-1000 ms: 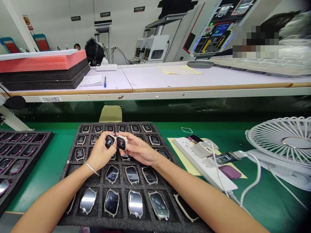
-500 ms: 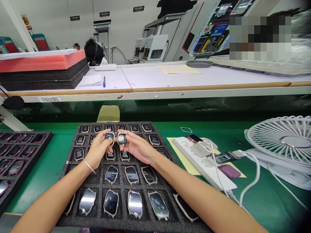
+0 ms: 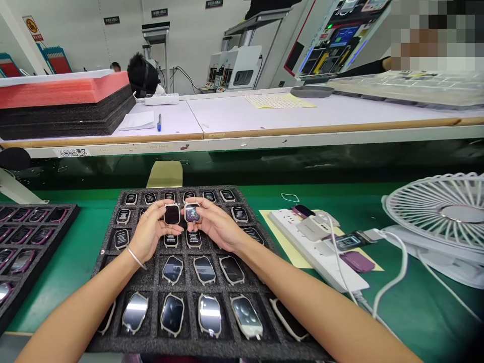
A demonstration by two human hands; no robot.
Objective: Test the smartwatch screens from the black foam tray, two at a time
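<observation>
an electronics factory floor: a green-matted tabletop (image 3: 75,257) carries black foam trays (image 3: 156,284) filled with rows of watch bodies (image 3: 204,269); beyond its far edge runs a second, white tabletop (image 3: 302,113) with stacked foam sheets (image 3: 64,106), and test machines (image 3: 234,70) stand by the wall under printed signs (image 3: 159,12).

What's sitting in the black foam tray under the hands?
The foam tray holds rows of watch bodies, one per pocket. The left hand and right hand, gripping the held watches above it, cover a few middle pockets; what lies in those cannot be seen.
</observation>
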